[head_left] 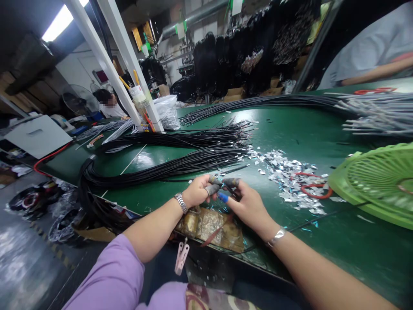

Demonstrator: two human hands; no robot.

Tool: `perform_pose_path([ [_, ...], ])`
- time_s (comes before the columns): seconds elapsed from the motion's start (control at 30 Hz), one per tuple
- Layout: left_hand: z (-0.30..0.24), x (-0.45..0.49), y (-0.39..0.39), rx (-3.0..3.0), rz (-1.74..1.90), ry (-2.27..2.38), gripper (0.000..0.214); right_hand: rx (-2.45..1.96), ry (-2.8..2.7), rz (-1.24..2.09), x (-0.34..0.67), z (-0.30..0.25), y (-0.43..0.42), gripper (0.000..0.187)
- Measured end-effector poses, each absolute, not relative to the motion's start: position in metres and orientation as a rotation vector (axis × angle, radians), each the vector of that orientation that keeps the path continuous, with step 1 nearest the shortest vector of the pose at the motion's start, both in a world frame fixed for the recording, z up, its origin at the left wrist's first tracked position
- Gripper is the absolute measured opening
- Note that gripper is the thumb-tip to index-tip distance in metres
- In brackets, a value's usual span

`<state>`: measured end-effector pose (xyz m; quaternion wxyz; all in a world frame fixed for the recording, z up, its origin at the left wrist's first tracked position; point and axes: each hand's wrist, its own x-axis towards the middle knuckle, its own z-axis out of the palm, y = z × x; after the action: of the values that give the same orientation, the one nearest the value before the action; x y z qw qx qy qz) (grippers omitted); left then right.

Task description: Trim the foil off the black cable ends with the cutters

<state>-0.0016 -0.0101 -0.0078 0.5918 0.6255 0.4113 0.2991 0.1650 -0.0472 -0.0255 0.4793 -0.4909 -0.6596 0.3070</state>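
My left hand (200,190), with finger covers on its tips, is closed in a pinch at the table's front edge. Facing it, my right hand (247,202) is closed too, with a blue cover on the thumb. Between the fingertips is the end of a black cable (227,187), partly hidden by them. Just behind my hands lie bundles of black cables (164,165), their cut ends pointing right. Scraps of silver foil (280,172) are spread to the right of these ends. Below my hands, a taped brown pad (209,226) covers the table edge.
Red-handled scissors (318,191) lie among the scraps beside a green plastic basket (380,185). Grey cables (371,112) are at the back right. White posts (129,64) rise from the green table (290,129). A pink clothespin (182,257) hangs in front. Other people sit across the table.
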Motion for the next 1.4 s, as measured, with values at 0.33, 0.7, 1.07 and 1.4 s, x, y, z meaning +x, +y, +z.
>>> perform_pose_path([
  [0.33, -0.007, -0.002, -0.011, 1.534, 0.673, 1.006, 0.037, -1.380, -1.739, 0.640, 0.169, -0.029, -0.042, 0.021],
  [0.7, -0.005, -0.003, -0.011, 1.562, 0.623, 1.003, 0.030, -1.257, -1.568, 0.833, 0.168, -0.024, -0.044, 0.020],
  [1.07, -0.004, -0.003, -0.011, 1.513, 0.579, 0.959, 0.043, -1.174, -1.088, 1.452, 0.162, -0.022, -0.044, 0.028],
  [1.4, -0.006, -0.006, -0.012, 1.675, 0.393, 1.023, 0.020, -1.251, -1.879, 0.407, 0.167, -0.024, -0.050, 0.009],
])
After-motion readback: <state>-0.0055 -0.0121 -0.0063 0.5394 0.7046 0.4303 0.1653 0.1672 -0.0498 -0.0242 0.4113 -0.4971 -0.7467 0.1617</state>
